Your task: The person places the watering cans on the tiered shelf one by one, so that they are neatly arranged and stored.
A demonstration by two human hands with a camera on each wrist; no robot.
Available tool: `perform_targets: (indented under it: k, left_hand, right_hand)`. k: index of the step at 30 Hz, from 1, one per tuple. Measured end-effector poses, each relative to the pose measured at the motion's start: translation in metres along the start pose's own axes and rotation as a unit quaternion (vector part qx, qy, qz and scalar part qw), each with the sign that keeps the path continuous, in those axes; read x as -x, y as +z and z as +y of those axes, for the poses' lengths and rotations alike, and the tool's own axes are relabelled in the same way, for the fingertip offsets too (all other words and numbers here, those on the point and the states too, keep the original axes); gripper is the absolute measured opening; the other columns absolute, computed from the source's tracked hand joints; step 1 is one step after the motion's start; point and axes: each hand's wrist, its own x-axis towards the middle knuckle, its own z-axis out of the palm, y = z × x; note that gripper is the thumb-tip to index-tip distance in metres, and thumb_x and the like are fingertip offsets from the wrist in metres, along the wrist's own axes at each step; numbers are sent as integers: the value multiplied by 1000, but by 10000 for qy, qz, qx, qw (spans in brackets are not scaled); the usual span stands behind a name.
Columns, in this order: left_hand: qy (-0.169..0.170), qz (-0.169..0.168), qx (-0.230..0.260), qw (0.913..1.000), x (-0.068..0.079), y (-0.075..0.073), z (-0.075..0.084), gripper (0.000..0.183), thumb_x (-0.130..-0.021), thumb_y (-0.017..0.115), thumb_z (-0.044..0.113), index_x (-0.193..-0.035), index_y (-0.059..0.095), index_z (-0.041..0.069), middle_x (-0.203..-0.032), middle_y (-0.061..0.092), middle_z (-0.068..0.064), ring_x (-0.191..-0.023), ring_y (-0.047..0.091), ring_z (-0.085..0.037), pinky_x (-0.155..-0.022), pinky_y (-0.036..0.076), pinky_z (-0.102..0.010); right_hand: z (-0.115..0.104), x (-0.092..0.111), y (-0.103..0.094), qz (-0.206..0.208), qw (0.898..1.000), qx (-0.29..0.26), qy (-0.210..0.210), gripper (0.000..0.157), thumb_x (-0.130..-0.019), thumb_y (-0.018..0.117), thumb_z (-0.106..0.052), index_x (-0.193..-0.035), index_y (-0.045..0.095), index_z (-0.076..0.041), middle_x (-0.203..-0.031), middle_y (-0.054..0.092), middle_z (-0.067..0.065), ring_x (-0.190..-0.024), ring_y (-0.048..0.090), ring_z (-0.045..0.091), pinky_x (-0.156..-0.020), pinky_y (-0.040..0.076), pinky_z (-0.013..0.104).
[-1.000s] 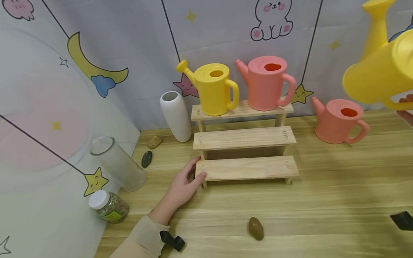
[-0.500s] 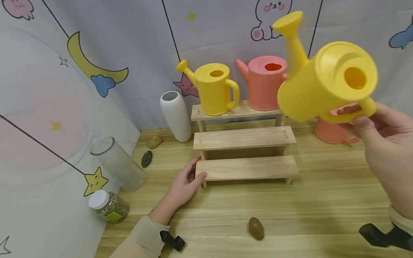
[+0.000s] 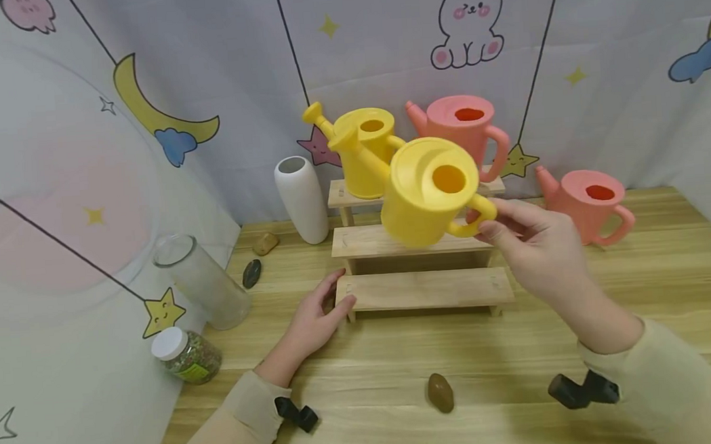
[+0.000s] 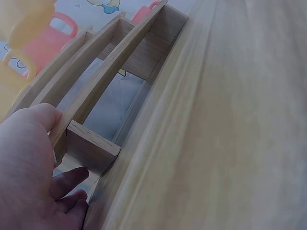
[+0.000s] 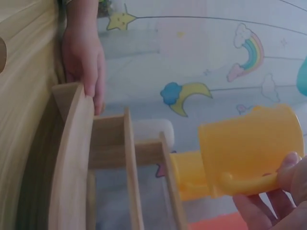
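My right hand [image 3: 541, 255] pinches the handle of a yellow watering can [image 3: 412, 208], held in the air over the middle step of a three-step wooden plant stand [image 3: 423, 290]. The can tilts slightly, spout to the left, and overlaps the cans behind it in the head view. A second yellow watering can [image 3: 357, 167] and a pink watering can [image 3: 455, 134] stand on the top step. My left hand [image 3: 309, 325] grips the left end of the bottom step, its thumb [image 4: 41, 115] over the board edge and other fingers at the side leg.
Another pink watering can [image 3: 584, 211] stands on the table right of the stand. To the left are a white vase [image 3: 302, 205], a clear glass vase [image 3: 213, 292], a lidded jar [image 3: 193, 357] and two stones. A brown stone [image 3: 441, 393] lies in front.
My right hand has carried the yellow watering can left and down from the far right to the stand, turning it more upright. My left hand has stayed on the stand.
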Motion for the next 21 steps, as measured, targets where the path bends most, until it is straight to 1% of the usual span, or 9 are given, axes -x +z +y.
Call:
perform_targets:
  k: [2,5,9,12,14,18,21]
  left_hand:
    - [-16,-3,-14,10000,0,0,0,66,-100,60,54,-157,39,30,-160,46,-2,-145,49,-25,-121,39,-48]
    - [-39,-3,-54,10000,1,-1,1,65,-99,59,56,-157,39,33,-161,44,0,-146,49,-25,-121,40,-48]
    - [58,35,-52,10000,1,0,1,64,-99,60,56,-156,40,33,-161,45,0,-145,49,-26,-120,40,-49]
    - [132,46,-47,9999,0,0,1,64,-99,60,54,-156,41,31,-161,45,0,-146,48,-26,-120,40,-48]
    - [144,42,-58,9999,0,0,1,64,-99,60,54,-156,41,31,-161,44,1,-146,48,-27,-120,40,-48]
    - [155,46,-75,9998,0,-1,2,65,-99,60,55,-156,41,31,-161,45,1,-146,49,-27,-120,41,-49]
    - [173,68,-80,9998,0,-1,1,65,-99,60,54,-156,41,30,-160,46,0,-145,49,-26,-120,41,-49]
  right_hand:
    - [2,-3,11,-171,9998,120,72,29,-94,74,-11,-123,75,-11,-104,79,1,-86,72,-7,-77,58,12]
    - [8,-8,26,-411,9988,147,216,29,-94,74,-15,-123,75,-12,-105,78,11,-83,71,-5,-77,59,12]
    - [16,-12,40,-683,9970,130,341,30,-95,73,-21,-124,75,-14,-105,79,8,-83,72,2,-77,59,13]
    - [18,-14,48,-817,9956,152,425,30,-96,72,-26,-124,75,-15,-104,80,7,-81,73,3,-77,58,13]
    - [19,-16,52,-865,9951,109,463,31,-96,72,-27,-124,75,-15,-105,80,8,-82,75,7,-76,59,13]
    - [19,-19,60,-914,9943,108,530,31,-95,73,-28,-123,75,-14,-105,80,8,-85,77,20,-75,59,15]
    - [20,-22,65,-1002,9928,199,624,32,-96,72,-29,-124,75,-15,-106,79,5,-87,76,23,-74,59,16]
